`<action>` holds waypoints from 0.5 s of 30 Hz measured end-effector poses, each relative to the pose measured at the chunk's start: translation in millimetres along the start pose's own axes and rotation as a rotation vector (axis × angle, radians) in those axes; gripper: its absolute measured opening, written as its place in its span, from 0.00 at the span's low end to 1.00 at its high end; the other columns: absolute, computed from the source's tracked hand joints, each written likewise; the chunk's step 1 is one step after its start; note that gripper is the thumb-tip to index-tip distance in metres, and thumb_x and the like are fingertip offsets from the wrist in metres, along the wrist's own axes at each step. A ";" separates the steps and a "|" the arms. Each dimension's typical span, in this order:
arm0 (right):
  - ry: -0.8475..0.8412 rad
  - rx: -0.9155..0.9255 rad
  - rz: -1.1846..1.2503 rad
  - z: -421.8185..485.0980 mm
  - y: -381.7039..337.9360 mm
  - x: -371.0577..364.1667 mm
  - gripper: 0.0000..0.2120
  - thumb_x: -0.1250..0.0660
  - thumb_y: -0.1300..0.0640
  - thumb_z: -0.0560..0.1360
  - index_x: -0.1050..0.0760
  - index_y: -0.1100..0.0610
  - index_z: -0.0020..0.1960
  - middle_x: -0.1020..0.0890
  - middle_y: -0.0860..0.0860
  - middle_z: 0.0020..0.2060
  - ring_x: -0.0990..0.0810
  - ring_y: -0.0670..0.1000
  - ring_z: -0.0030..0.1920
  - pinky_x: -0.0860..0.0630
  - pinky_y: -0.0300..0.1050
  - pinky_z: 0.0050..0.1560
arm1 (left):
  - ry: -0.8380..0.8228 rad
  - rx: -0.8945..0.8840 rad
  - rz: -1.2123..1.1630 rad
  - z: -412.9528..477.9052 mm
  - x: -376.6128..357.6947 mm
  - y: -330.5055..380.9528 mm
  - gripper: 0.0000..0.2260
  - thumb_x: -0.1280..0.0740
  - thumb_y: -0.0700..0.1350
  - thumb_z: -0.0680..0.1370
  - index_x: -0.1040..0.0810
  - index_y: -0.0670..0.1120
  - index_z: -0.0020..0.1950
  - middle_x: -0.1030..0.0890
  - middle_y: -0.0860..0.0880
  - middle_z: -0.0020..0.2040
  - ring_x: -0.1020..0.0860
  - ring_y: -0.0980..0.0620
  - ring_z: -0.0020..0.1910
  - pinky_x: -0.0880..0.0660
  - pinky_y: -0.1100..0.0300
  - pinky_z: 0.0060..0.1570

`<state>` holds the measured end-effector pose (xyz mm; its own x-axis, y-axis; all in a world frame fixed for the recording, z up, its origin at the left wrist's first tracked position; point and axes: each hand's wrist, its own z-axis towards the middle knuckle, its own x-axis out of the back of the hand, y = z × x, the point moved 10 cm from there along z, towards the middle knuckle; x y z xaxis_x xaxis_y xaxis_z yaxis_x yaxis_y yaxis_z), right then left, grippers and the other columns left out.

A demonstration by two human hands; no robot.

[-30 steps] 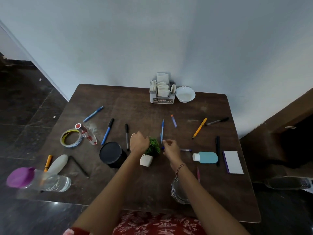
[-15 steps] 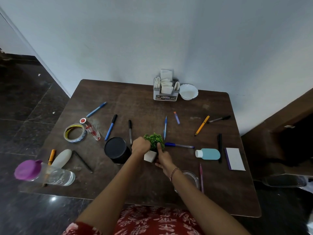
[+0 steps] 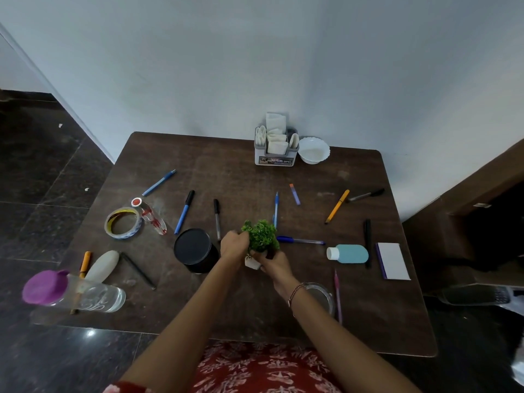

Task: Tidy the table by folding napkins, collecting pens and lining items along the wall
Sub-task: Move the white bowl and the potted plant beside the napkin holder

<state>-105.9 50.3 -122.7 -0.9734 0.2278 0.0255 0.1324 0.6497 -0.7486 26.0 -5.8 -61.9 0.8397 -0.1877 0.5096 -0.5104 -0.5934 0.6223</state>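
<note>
Matt, scuffed wood-look table, glossy white bowl, clear, perhaps plastic bottle, polished stone floor

Red floral garment (beaded bracelet)

It looks like a plain room in a home: a small dark wooden counter against a bare white wall, a polished dark stone floor, a napkin holder, a white bowl and scattered pens.

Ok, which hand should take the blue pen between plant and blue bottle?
Right, probably. The blue pen lies just right of the plant, near the right hand; the left hand is on the plant's other side and would need to cross.
</note>
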 end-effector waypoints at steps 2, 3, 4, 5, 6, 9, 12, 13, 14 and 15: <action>0.003 0.089 0.000 -2.0 -13.7 6.9 0.25 0.22 0.54 0.65 0.24 0.56 0.59 0.18 0.53 0.53 0.20 0.51 0.54 0.22 0.49 0.56 | -0.015 -0.002 -0.056 -1.9 -2.3 3.9 0.15 0.42 0.43 0.79 0.24 0.33 0.56 0.21 0.38 0.52 0.25 0.44 0.48 0.32 0.56 0.43; 0.003 0.122 0.000 -2.5 -20.2 10.3 0.26 0.22 0.54 0.64 0.25 0.56 0.60 0.18 0.52 0.53 0.21 0.50 0.55 0.23 0.49 0.57 | -0.028 -0.007 -0.104 -2.1 -4.5 6.4 0.14 0.42 0.43 0.79 0.23 0.35 0.54 0.21 0.39 0.49 0.25 0.45 0.45 0.32 0.56 0.42; -0.006 0.160 0.001 -3.4 -27.6 12.8 0.28 0.21 0.54 0.62 0.25 0.56 0.60 0.19 0.52 0.54 0.21 0.50 0.56 0.23 0.49 0.58 | -0.043 -0.009 -0.157 -2.8 -6.9 8.8 0.12 0.42 0.42 0.78 0.22 0.37 0.51 0.22 0.40 0.46 0.25 0.46 0.44 0.30 0.55 0.42; -0.010 0.182 -0.005 -3.9 -34.0 15.6 0.30 0.20 0.54 0.61 0.25 0.57 0.60 0.19 0.53 0.55 0.22 0.50 0.56 0.24 0.49 0.58 | -0.051 -0.012 -0.203 -3.8 -8.2 11.7 0.10 0.41 0.42 0.78 0.22 0.39 0.48 0.22 0.42 0.45 0.24 0.45 0.44 0.27 0.53 0.45; -0.017 0.204 -0.005 -3.7 -39.8 18.4 0.31 0.19 0.55 0.60 0.26 0.57 0.59 0.20 0.54 0.55 0.22 0.50 0.56 0.23 0.49 0.58 | -0.055 -0.007 -0.242 -5.2 -9.1 14.5 0.09 0.41 0.42 0.78 0.23 0.41 0.45 0.21 0.42 0.45 0.23 0.44 0.46 0.24 0.51 0.48; -0.031 0.252 0.005 -8.0 -59.1 25.1 0.34 0.18 0.55 0.56 0.28 0.55 0.58 0.22 0.55 0.57 0.22 0.50 0.57 0.24 0.47 0.58 | -0.073 -0.005 -0.329 -7.4 -12.1 24.2 0.08 0.40 0.40 0.77 0.22 0.41 0.48 0.20 0.41 0.47 0.21 0.42 0.49 0.24 0.50 0.50; -0.027 0.299 0.012 -10.4 -75.9 29.5 0.43 0.18 0.43 0.49 0.27 0.55 0.60 0.23 0.56 0.58 0.22 0.51 0.58 0.23 0.49 0.59 | -0.104 0.004 -0.420 -6.8 -16.6 35.1 0.10 0.41 0.37 0.76 0.22 0.39 0.53 0.21 0.40 0.48 0.23 0.44 0.48 0.26 0.54 0.44; -0.019 0.309 0.012 -9.8 -79.4 30.5 0.45 0.19 0.39 0.48 0.27 0.56 0.60 0.23 0.56 0.58 0.22 0.51 0.58 0.23 0.49 0.59 | -0.125 0.012 -0.463 -6.7 -19.1 38.5 0.10 0.41 0.37 0.75 0.22 0.38 0.52 0.21 0.39 0.48 0.23 0.43 0.47 0.25 0.53 0.44; -0.005 0.323 0.013 -9.1 -83.6 32.6 0.46 0.21 0.35 0.48 0.26 0.56 0.60 0.22 0.56 0.58 0.21 0.52 0.57 0.23 0.50 0.59 | -0.142 0.027 -0.500 -5.3 -22.1 40.1 0.10 0.41 0.38 0.74 0.22 0.39 0.49 0.21 0.38 0.48 0.23 0.42 0.47 0.24 0.51 0.46; 0.017 0.310 0.017 -5.9 -83.9 36.6 0.46 0.22 0.32 0.49 0.25 0.54 0.60 0.22 0.56 0.58 0.21 0.52 0.57 0.24 0.51 0.60 | -0.154 0.039 -0.523 -5.0 -24.5 42.0 0.09 0.41 0.39 0.74 0.22 0.39 0.46 0.21 0.38 0.47 0.23 0.42 0.46 0.24 0.48 0.48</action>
<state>-151.5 8.4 -55.1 -0.9679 0.2505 0.0204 0.0828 0.3945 -0.9152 -17.0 -22.3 -45.2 0.9986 0.0294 0.0432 -0.0126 -0.6665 0.7454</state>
